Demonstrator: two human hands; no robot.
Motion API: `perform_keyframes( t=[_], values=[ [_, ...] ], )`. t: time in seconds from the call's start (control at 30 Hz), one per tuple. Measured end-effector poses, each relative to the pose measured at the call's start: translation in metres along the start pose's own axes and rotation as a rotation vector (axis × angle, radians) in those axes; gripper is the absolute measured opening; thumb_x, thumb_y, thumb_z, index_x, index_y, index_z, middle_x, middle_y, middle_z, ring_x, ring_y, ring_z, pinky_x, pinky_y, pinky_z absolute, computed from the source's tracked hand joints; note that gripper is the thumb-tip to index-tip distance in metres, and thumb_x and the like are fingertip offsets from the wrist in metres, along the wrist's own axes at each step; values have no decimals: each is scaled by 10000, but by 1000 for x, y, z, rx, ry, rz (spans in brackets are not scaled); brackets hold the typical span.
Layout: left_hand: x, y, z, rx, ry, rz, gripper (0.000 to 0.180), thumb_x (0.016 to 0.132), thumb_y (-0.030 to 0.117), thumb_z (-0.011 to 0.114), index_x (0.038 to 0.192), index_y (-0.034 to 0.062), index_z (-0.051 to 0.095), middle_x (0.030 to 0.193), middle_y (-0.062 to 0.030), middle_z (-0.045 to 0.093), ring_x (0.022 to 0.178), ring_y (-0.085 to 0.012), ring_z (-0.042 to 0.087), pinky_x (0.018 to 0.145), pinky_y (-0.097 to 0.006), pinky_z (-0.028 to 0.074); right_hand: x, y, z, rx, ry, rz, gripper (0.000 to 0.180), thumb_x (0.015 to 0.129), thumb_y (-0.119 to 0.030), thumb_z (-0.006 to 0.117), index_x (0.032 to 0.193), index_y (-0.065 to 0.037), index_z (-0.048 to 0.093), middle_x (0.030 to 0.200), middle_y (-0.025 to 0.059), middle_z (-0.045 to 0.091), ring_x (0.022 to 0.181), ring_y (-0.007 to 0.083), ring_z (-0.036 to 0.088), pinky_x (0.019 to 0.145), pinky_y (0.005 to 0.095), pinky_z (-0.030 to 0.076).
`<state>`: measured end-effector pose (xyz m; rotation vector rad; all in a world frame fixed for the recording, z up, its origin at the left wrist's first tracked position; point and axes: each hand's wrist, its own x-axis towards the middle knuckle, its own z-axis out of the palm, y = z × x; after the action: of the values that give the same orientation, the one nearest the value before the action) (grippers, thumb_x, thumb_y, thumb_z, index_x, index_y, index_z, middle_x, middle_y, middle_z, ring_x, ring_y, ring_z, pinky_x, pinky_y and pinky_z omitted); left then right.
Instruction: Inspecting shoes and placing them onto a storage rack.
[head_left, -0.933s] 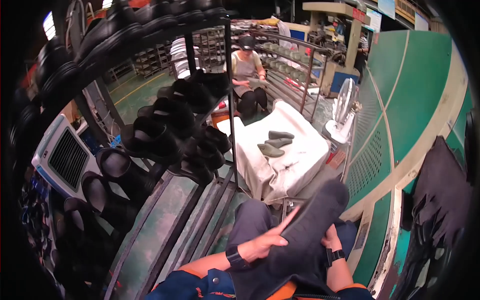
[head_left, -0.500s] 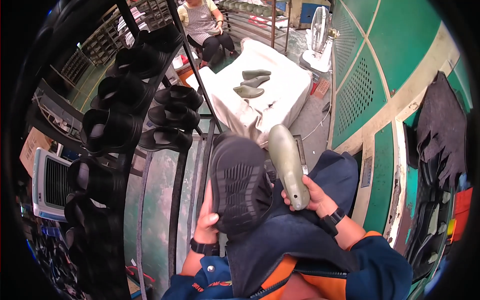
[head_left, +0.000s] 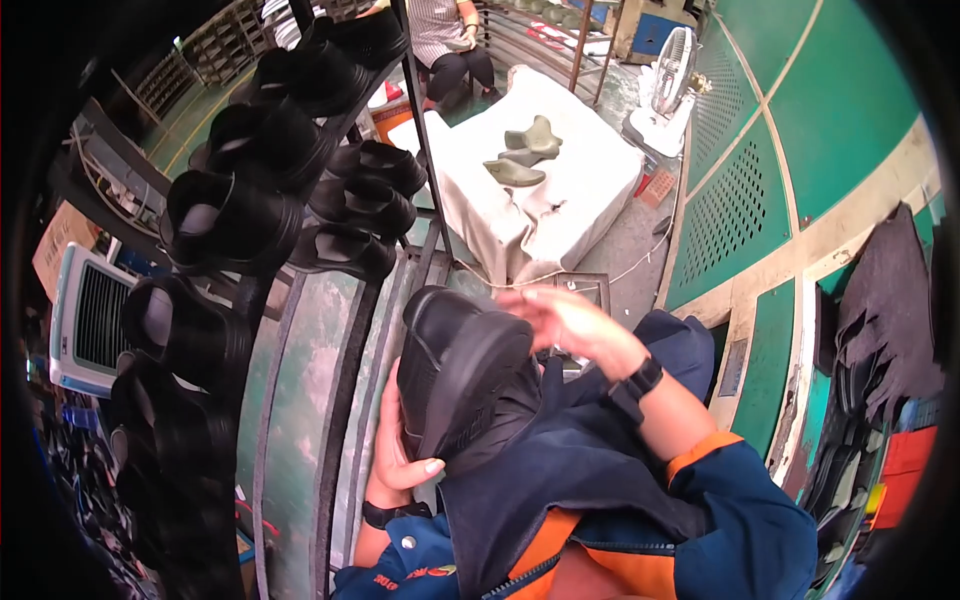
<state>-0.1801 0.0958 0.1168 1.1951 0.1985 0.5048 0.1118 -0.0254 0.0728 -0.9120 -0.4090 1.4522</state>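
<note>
Black shoe (head_left: 462,375) held over the lap, left hand (head_left: 395,455) under it, right hand (head_left: 560,320) open above.

The shoe sits tilted, sole outward, just above the person's dark apron (head_left: 560,470). The left hand's fingers are wrapped on its lower side; the right hand, blurred, has its fingers spread flat and loose at the shoe's top edge, gripping nothing. To the left, a rack (head_left: 290,180) carries more black shoes. Beyond, grey lasts (head_left: 520,155) lie on a white-covered table (head_left: 570,215), with a fan (head_left: 670,80) near it.
</note>
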Motion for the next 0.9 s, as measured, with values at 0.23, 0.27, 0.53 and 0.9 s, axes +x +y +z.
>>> perform_keyframes(
  t=[0.23,0.27,0.53,0.9],
  values=[
    [43,30,20,1352,-270,562,796,670,436,809,1370,160,551,1528,-230,340,1413,-435,328,1138,-561,272,-57,3,34,430,-53,99,789,1013,-601,301,1485,30,322,1488,190,426,1311,302,505,1115,442,395],
    [45,29,29,1350,-288,512,650,695,477,802,1222,125,653,1428,-182,489,1369,-402,394,1128,-566,282,-57,0,35,529,-251,126,777,1015,-575,331,1487,41,313,1507,185,398,1336,298,477,1120,448,387],
    [55,7,55,979,-242,77,382,857,351,702,878,-27,652,773,-199,639,715,-398,628,662,-448,503,-31,43,65,-202,-84,-80,610,1045,-381,425,1507,6,325,1545,114,364,1404,194,353,1165,332,247],
    [70,38,-57,1521,304,210,342,847,325,697,841,-7,613,758,-191,617,742,-417,622,653,-492,491,-22,45,46,-377,37,126,517,1026,-386,473,1313,39,544,1235,196,625,1105,276,646,908,365,525]
  ],
)
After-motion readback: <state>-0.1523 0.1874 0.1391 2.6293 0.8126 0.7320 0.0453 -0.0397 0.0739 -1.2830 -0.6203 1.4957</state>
